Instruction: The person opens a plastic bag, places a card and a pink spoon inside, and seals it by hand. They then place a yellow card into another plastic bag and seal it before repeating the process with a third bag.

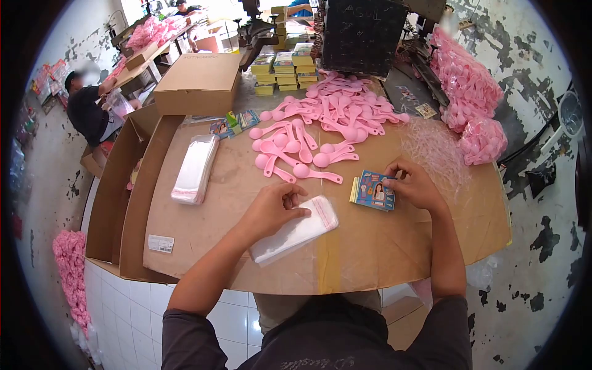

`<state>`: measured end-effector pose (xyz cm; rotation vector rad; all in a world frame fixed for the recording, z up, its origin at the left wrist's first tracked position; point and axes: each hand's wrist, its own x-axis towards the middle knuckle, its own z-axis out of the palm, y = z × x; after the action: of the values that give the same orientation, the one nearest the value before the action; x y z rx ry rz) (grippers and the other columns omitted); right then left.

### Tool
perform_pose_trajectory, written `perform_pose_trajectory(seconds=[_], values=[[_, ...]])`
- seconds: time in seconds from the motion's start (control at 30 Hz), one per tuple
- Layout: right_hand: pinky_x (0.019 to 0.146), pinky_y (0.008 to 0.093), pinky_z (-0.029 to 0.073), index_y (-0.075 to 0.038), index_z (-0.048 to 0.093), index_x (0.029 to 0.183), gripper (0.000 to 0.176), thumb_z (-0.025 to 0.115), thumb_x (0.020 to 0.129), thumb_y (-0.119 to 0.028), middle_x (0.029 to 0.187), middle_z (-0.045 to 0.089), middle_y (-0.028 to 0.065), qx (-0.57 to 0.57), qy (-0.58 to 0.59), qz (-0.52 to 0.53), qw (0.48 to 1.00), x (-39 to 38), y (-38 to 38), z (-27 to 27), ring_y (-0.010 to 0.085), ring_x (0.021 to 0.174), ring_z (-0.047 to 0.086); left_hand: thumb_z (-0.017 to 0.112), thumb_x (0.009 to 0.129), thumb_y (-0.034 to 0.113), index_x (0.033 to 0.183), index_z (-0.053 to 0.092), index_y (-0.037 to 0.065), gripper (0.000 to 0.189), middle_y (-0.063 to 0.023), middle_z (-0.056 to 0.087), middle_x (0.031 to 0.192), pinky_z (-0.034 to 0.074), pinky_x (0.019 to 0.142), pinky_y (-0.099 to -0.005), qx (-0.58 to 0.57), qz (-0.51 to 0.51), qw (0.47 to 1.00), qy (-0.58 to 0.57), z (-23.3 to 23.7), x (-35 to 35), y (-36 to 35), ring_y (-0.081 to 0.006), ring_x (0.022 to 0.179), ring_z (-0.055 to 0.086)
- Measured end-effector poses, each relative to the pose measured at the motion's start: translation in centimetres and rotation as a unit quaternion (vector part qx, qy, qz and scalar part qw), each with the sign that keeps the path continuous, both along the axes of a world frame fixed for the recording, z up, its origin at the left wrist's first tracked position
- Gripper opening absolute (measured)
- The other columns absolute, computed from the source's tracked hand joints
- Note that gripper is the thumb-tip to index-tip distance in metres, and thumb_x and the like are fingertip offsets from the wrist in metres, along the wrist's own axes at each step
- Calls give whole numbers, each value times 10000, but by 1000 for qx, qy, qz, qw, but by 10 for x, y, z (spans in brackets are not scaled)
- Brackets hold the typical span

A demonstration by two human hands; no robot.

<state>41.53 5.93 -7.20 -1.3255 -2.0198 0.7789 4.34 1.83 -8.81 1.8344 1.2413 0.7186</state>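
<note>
My left hand point(275, 208) is over a stack of clear plastic bags point(296, 232) near the table's front edge. Its thumb touches the bags, while its curled fingers stay apart from the thumb with nothing seen between them. On the right, my right hand point(419, 185) pinches the edge of a printed card point(374, 190) on top of a small card pile. The card is blue with a picture of a person; some fingertips are hidden behind it. Beyond both hands lie many pink plastic spoons point(300, 171), loosely heaped.
A second bag stack point(195, 169) lies left. Behind are a closed cardboard box point(197, 83), stacked card bundles point(285, 65) and a black metal box point(361, 37). Bagged pink spoons point(465, 80) stand at the right. An open carton point(132, 191) borders the table; another person point(92, 111) works beyond.
</note>
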Motion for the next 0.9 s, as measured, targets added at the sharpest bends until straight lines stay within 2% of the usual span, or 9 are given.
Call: perform_pose_trajectory(seconds=[0.1, 0.2, 0.3, 0.4, 0.5, 0.6, 0.7, 0.8, 0.9], values=[[752, 296, 445, -52, 724, 1046, 218, 792, 884, -181, 970, 704, 20, -18, 9, -3, 1000, -2, -3, 8, 129, 871, 613, 868, 806, 155, 1053, 735, -20, 331, -84, 655, 851, 516, 699, -318, -20, 11, 1000, 9, -2, 0, 2, -159, 741, 597], [759, 302, 445, -52, 716, 1054, 209, 775, 891, -169, 998, 711, 27, -5, -1, -3, 1000, -6, -2, 8, 127, 878, 604, 846, 817, 126, 1022, 741, -29, 278, -93, 667, 818, 517, 686, -327, 102, 2, 994, 27, 2, 4, -4, -168, 714, 600], [765, 299, 445, -53, 707, 1062, 186, 747, 902, -141, 985, 705, 31, 64, -19, -12, 998, -8, -3, 1, 127, 877, 598, 833, 825, 128, 990, 744, -32, 247, -99, 680, 840, 518, 687, -333, 71, -4, 997, 41, -2, 3, 0, -177, 724, 614], [779, 291, 450, -56, 705, 1060, 149, 721, 922, -112, 965, 695, 25, 103, 5, -6, 995, -9, 0, -1, 121, 880, 597, 854, 831, 181, 963, 761, 8, 236, -67, 677, 830, 513, 698, -300, 10, 21, 1000, 11, -5, 0, 3, -146, 735, 612], [806, 279, 460, -43, 682, 1063, 124, 697, 946, -83, 975, 663, 2, 41, 89, 4, 995, -14, -6, 7, 95, 913, 596, 825, 865, 158, 929, 737, 23, 174, -47, 711, 879, 514, 696, -292, 59, 14, 998, 34, 3, 0, 1, -124, 740, 620], [774, 279, 495, -38, 689, 1101, 165, 716, 946, -86, 956, 690, 16, 57, 112, 10, 992, -32, -17, 11, 98, 863, 619, 766, 934, 122, 994, 688, 30, 135, -41, 742, 948, 519, 692, -276, 64, -2, 993, -101, 6, 0, 0, -105, 775, 666], [753, 267, 523, -19, 684, 1146, 196, 711, 964, -89, 980, 714, 27, -2, 113, 11, 994, -61, -31, 21, 85, 845, 650, 716, 984, 102, 1123, 624, 32, 181, -49, 755, 988, 551, 696, -266, -82, -78, 955, -275, 0, -1, 4, -108, 869, 711], [740, 254, 538, -7, 682, 1176, 211, 701, 981, -85, 995, 728, 42, -27, 190, 18, 981, -80, -34, 25, 76, 842, 668, 687, 1004, 87, 1229, 569, 14, 265, -88, 765, 988, 584, 709, -259, -122, -63, 942, -307, 9, 6, -4, -134, 933, 734], [719, 251, 537, -1, 680, 1185, 214, 698, 984, -74, 991, 727, 49, -15, 228, 10, 973, -90, -38, 37, 72, 828, 661, 691, 995, 71, 1275, 545, 14, 321, -114, 775, 1014, 607, 719, -269, -129, -49, 943, -302, 12, 8, -5, -138, 905, 736]])
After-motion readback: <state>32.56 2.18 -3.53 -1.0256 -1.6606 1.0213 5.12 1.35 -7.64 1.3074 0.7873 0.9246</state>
